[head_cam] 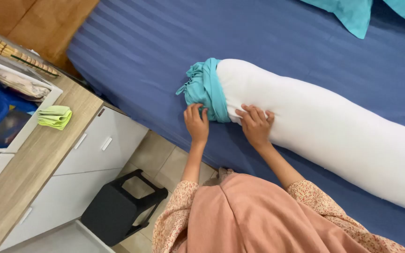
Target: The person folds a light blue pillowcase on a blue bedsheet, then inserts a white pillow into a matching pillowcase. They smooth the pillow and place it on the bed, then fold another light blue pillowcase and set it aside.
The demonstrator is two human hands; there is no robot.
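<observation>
from the head view, the left hand (196, 122) pinches the bunched teal cover (206, 89) at the end of the white bolster (324, 126) on the bed (137, 51); the right hand (256, 124) presses flat, holding nothing. the cover could slip off (it's barely on).

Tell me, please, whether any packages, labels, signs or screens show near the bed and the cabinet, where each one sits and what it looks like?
Small label: on the white cabinet top edge beside the bed, a tiny dark reddish rectangle; too small to tell more.
No packages, signs or screens can be made out; the things in the white tray on the left are unclear.
</observation>
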